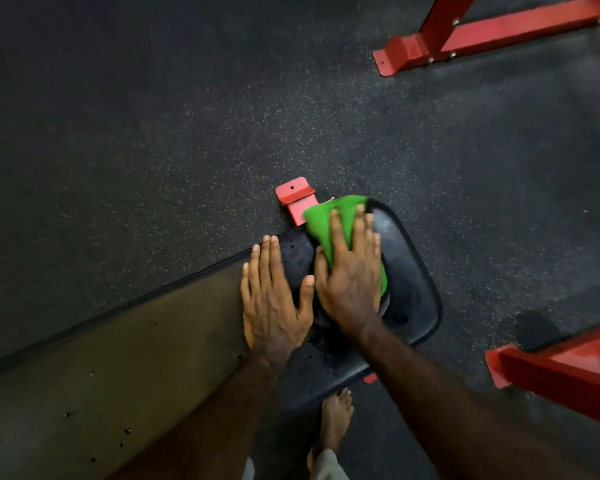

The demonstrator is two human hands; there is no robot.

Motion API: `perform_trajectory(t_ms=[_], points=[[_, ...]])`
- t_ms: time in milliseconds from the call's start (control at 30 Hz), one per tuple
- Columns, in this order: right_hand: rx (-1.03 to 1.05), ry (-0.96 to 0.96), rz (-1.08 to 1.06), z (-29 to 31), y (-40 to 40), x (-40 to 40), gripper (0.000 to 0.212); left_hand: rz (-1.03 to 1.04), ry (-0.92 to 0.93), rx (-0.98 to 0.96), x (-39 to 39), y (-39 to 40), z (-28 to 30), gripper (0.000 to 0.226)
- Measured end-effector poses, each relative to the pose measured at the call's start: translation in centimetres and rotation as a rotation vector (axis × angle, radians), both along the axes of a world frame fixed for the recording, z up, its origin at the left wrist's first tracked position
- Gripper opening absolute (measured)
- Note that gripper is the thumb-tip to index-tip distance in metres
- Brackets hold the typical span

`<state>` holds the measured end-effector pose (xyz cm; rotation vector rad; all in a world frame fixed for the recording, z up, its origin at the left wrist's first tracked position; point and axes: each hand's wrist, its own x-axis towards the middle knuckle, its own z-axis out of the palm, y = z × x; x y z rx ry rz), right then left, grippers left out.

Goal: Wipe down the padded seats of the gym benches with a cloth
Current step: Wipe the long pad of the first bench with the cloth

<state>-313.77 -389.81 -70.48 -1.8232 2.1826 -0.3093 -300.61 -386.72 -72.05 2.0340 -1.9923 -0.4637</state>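
Wiping a bench goes best when one hand holds it steady and the other hand rubs. On the left, the long pad [111, 358] of the bench looks brown and dull, with small dark dots on it. It runs up to the dark end pad, the seat [413, 282]. The left hand [274, 299] lies flat where the two pads meet. Its fingers [269, 261] are straight and spread, so they hold nothing; they just press down. That is good, because it keeps the bench from rocking.

Just beside it, the right hand [350, 278] presses the green cloth [323, 220] onto the seat. Its fingers lie flat over the cloth, not curled around it. The cloth sits at the far end of the seat, near the small red foot [297, 199] of the bench.

To do this well, I think the hand should push down softly and slide in long, even strokes. It should go over the edges and corners too, since dirt hides there. The near part of the seat looks spotty, so it may need a pass. The cloth is bunched up; spreading it out would clean more at once.

On the right, red metal bars [551, 375] stand on the speckled floor [153, 116].
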Motion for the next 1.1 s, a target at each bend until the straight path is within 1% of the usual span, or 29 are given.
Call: perform_trajectory(t_ms=[67, 100, 133, 167, 233, 267, 300, 333, 400, 433, 467, 500, 533, 600, 633, 667, 700, 733, 767, 800, 833, 867, 933, 967, 1000, 1033, 1100], points=[[-0.016, -0.002, 0.410, 0.0, 0.2, -1.3, 0.069, -0.017, 0.006, -0.028, 0.1, 0.1, 0.0, 0.086], [-0.018, 0.009, 0.539, -0.1, -0.2, -2.6, 0.069, -0.033, 0.005, -0.031, 0.2, 0.3, 0.0, 0.090], [-0.026, 0.022, 0.558, -0.2, -1.1, -3.5, 0.069, -0.042, 0.010, -0.035, 0.3, 0.3, 0.0, 0.092], [-0.025, 0.029, 0.458, -0.4, -1.9, -3.6, 0.069, -0.045, 0.023, -0.037, 0.3, 0.2, 0.0, 0.093], [-0.031, 0.007, 0.096, -0.4, -2.4, -1.4, 0.067, -0.029, 0.063, -0.032, 0.4, 0.1, 0.3, 0.092], [-0.032, 0.006, 0.004, -0.2, -2.2, 0.2, 0.066, -0.013, 0.093, -0.036, 0.4, 0.1, 0.4, 0.091], [-0.019, 0.007, 0.024, -0.1, -1.5, 1.5, 0.065, 0.006, 0.153, -0.048, 0.4, 0.1, 0.6, 0.089], [-0.008, 0.010, 0.144, -0.2, -0.7, 2.3, 0.065, 0.032, 0.247, -0.066, 0.6, 0.0, 0.7, 0.086], [0.002, -0.006, 0.489, 0.0, 0.1, 1.2, 0.064, 0.103, 0.463, -0.122, 0.9, -0.4, 1.3, 0.079], [0.001, -0.006, 0.605, -0.3, 0.0, 0.7, 0.065, 0.143, 0.500, -0.148, 2.3, 0.0, 1.3, 0.075], [-0.004, 0.018, 0.635, -0.3, -0.8, -0.2, 0.067, 0.176, 0.483, -0.165, 3.2, 0.0, 1.6, 0.071], [-0.004, 0.037, 0.568, -0.4, -1.5, -0.7, 0.069, 0.201, 0.432, -0.164, 4.0, -0.1, 1.7, 0.067], [-0.005, 0.038, 0.432, -0.4, -1.9, -0.3, 0.070, 0.228, 0.363, -0.142, 5.1, 0.0, 1.7, 0.065], [-0.005, 0.005, 0.104, 0.1, -1.0, 2.9, 0.070, 0.259, 0.230, -0.074, 7.3, 0.9, 1.2, 0.059], [-0.005, -0.019, 0.030, 0.4, -0.1, 4.9, 0.071, 0.258, 0.193, -0.048, 8.3, 1.1, 0.9, 0.057], [-0.006, -0.035, 0.066, 0.5, 1.2, 6.6, 0.072, 0.249, 0.163, -0.032, 9.2, 1.3, 0.7, 0.056], [-0.005, -0.044, 0.214, 0.6, 2.4, 7.7, 0.073, 0.236, 0.138, -0.025, 9.9, 1.4, 0.5, 0.055], [0.000, -0.045, 0.407, 0.6, 3.2, 7.9, 0.074, 0.215, 0.112, -0.025, 10.4, 1.4, 0.3, 0.054], [0.001, -0.033, 0.564, 0.4, 3.2, 6.9, 0.075, 0.192, 0.089, -0.029, 10.8, 1.6, 0.1, 0.053], [-0.002, -0.002, 0.648, 0.2, 2.3, 5.5, 0.076, 0.176, 0.073, -0.034, 10.9, 1.6, 0.1, 0.053], [-0.002, 0.028, 0.626, -0.1, 1.3, 4.5, 0.076, 0.174, 0.067, -0.035, 10.9, 1.8, 0.2, 0.053], [0.005, 0.038, 0.496, -0.2, 0.3, 4.0, 0.076, 0.181, 0.069, -0.034, 10.9, 1.9, 0.2, 0.053], [0.004, 0.017, 0.096, 0.1, -0.3, 5.2, 0.074, 0.198, 0.071, -0.027, 10.6, 2.0, 0.2, 0.053], [-0.002, 0.003, -0.004, 0.3, -0.1, 6.6, 0.073, 0.206, 0.071, -0.030, 10.5, 2.0, 0.2, 0.052], [-0.009, -0.010, 0.006, 0.4, 0.5, 7.9, 0.073, 0.211, 0.069, -0.036, 10.5, 2.0, 0.2, 0.052], [-0.008, -0.025, 0.134, 0.4, 1.2, 8.7, 0.074, 0.219, 0.068, -0.040, 10.4, 2.0, 0.2, 0.052], [0.003, -0.024, 0.546, 0.5, 1.7, 7.4, 0.075, 0.225, 0.075, -0.041, 10.4, 2.0, 0.2, 0.052]])
